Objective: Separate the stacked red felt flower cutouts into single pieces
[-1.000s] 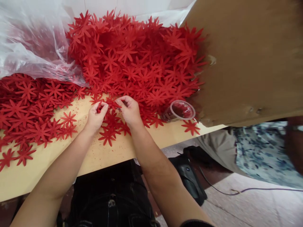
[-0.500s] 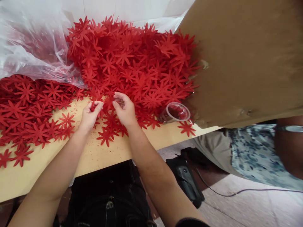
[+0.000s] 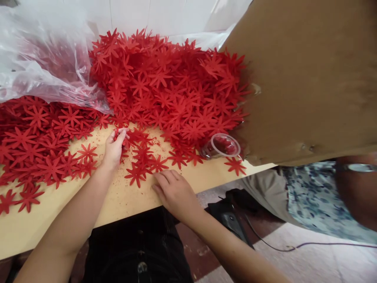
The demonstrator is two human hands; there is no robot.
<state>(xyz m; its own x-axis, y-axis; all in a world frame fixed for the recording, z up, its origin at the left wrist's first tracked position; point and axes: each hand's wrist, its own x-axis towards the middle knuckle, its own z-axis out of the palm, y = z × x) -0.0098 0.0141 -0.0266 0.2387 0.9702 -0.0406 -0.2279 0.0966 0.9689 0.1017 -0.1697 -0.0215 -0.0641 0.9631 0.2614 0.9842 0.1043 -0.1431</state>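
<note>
The pale counter, backed by a white wall, is heaped with red, many-petalled flowers; one, partly hidden, is pinched in the left hand. The right hand is held apart, loosely opened, near the edge.

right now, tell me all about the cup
The cup is clear, seemingly plastic, with a round pale rim and open mouth facing the camera. Red shows in or through it. It sits near the table edge between red flowers and the board; its lean and contacts are unclear. The right hand is apart from it.
</note>
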